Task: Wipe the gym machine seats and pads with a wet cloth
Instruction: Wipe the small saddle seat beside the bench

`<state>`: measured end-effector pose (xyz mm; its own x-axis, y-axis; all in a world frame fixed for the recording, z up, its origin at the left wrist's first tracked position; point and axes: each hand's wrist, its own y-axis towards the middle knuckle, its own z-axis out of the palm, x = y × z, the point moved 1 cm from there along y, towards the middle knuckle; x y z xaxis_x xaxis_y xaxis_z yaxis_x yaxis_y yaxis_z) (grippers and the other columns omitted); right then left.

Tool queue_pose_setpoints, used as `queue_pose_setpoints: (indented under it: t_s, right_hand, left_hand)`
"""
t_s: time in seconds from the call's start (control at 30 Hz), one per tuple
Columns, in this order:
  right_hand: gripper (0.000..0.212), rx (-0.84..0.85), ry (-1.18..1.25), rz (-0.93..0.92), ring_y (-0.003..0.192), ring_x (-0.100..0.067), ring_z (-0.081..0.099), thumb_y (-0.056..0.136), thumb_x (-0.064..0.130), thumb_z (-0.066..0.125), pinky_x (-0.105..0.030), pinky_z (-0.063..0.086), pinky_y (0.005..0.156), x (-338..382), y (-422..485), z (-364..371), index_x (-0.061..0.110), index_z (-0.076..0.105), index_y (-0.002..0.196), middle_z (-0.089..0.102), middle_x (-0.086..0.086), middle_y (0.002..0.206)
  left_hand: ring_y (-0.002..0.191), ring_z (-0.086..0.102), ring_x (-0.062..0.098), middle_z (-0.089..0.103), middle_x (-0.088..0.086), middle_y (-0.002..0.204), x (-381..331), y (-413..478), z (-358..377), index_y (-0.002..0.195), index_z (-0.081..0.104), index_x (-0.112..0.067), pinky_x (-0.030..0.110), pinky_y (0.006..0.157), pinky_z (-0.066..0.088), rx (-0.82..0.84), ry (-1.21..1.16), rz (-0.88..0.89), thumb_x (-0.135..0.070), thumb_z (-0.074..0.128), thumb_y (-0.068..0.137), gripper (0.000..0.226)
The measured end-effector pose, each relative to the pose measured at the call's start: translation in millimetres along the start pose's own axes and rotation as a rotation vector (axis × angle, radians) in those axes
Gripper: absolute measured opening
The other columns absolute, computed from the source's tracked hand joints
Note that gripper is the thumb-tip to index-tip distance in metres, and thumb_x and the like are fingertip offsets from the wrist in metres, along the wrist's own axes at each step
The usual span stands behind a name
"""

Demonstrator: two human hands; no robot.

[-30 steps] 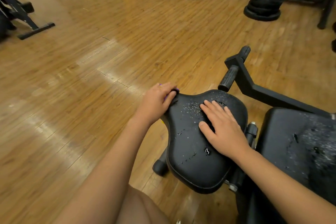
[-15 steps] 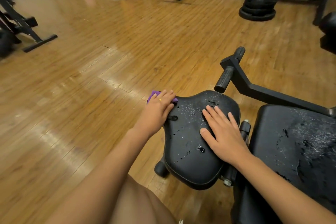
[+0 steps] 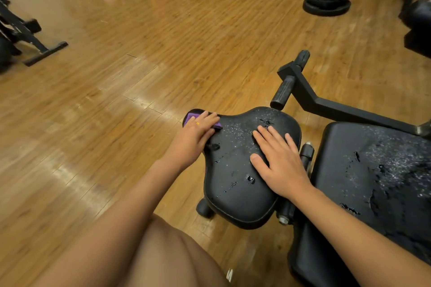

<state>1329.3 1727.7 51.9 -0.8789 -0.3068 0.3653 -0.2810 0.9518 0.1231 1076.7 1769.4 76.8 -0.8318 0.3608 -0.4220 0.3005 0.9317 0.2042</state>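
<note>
- As we lean over the small black seat (image 3: 235, 184), our left hand (image 3: 196, 137) presses a purple cloth (image 3: 190, 117) onto its far left edge, fingers laid over it.
- Our right hand (image 3: 277, 161) lies flat and relaxed on the seat's right side, gripping nothing.
- Water droplets dot the seat, so we judge that wiping it is the step in hand.
- Next, the cloth likely needs sweeping across those droplets; the bigger pad (image 3: 373, 170) beside it looks wet too.
</note>
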Motion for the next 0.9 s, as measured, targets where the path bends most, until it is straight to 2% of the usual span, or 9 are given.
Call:
queue_pose_setpoints:
  t_s: [0.1,0.23,0.37,0.43,0.5,0.63,0.7,0.8,0.9]
  right_hand:
    - [0.063,-0.001,0.008,-0.006,0.15,-0.003,-0.005,0.099,0.056,0.023,-0.039,-0.005,0.123,0,2,2,0.03,0.02,0.156,0.01,0.014,0.163]
    - [0.063,0.004,0.018,-0.014,0.15,-0.003,-0.005,0.099,0.055,0.023,-0.039,-0.005,0.123,0,1,1,0.03,0.02,0.156,0.01,0.014,0.164]
    - [0.063,-0.009,0.024,-0.034,0.15,-0.003,-0.003,0.098,0.055,0.024,-0.039,-0.004,0.123,-1,-4,1,0.029,0.022,0.156,0.012,0.014,0.163]
    - [0.063,-0.026,0.036,-0.028,0.15,-0.003,-0.002,0.098,0.055,0.025,-0.039,-0.004,0.123,-4,-5,2,0.03,0.024,0.155,0.014,0.015,0.163]
    - [0.063,-0.039,0.052,-0.016,0.15,-0.002,-0.001,0.097,0.054,0.025,-0.038,-0.004,0.123,-5,-4,3,0.03,0.025,0.155,0.015,0.015,0.162]
    - [0.062,-0.035,0.051,-0.016,0.15,-0.002,-0.002,0.098,0.054,0.026,-0.037,-0.005,0.123,-2,0,3,0.031,0.024,0.155,0.014,0.015,0.162]
    - [0.062,-0.036,0.043,-0.022,0.15,-0.002,-0.002,0.098,0.054,0.026,-0.038,-0.004,0.123,-3,1,2,0.031,0.024,0.155,0.014,0.015,0.163]
    - [0.062,-0.039,0.039,-0.034,0.15,-0.003,0.0,0.097,0.054,0.026,-0.039,-0.003,0.123,-4,-2,1,0.03,0.026,0.155,0.016,0.015,0.162]
    - [0.062,-0.063,0.065,-0.029,0.15,-0.003,0.003,0.097,0.054,0.028,-0.039,-0.002,0.123,-6,0,1,0.03,0.028,0.154,0.018,0.015,0.162]
  left_hand:
    - [0.131,0.049,0.03,0.059,0.006,0.138,3,44,1,0.135,0.057,-0.013,0.03,0.105,0.025,0.021,0.046,-0.047,-0.021,0.039,0.107,0.034]
    - [0.112,0.061,0.029,0.069,0.004,0.122,1,76,3,0.128,0.063,-0.02,0.035,0.087,0.044,0.095,0.155,-0.181,-0.03,0.037,0.107,0.034]
    - [0.113,0.058,0.02,0.065,-0.002,0.126,4,35,-15,0.123,0.061,-0.016,0.029,0.093,0.033,0.13,0.106,0.169,-0.035,0.032,0.104,0.039]
    - [0.13,0.047,0.006,0.054,-0.008,0.142,18,20,-26,0.135,0.056,-0.016,0.025,0.107,0.028,0.208,0.033,0.24,-0.034,0.034,0.106,0.041]
    - [0.13,0.045,0.003,0.052,-0.01,0.144,25,32,-30,0.14,0.054,-0.02,0.027,0.108,0.032,0.243,0.019,0.165,-0.032,0.038,0.107,0.039]
    - [0.109,0.062,0.027,0.069,0.003,0.119,14,80,-22,0.128,0.063,-0.023,0.035,0.086,0.044,0.271,0.151,-0.048,-0.034,0.036,0.107,0.035]
    - [0.112,0.061,0.027,0.069,0.002,0.121,12,80,-20,0.126,0.064,-0.023,0.037,0.09,0.046,0.264,0.14,-0.045,-0.033,0.038,0.107,0.033]
    - [0.136,0.046,0.014,0.055,-0.005,0.143,8,35,-13,0.132,0.061,-0.018,0.034,0.113,0.031,0.18,0.022,0.113,-0.031,0.04,0.106,0.036]
    - [0.146,0.024,0.003,0.039,-0.014,0.153,1,-2,1,0.141,0.053,-0.019,0.026,0.12,0.009,0.105,-0.052,0.151,-0.032,0.036,0.106,0.041]
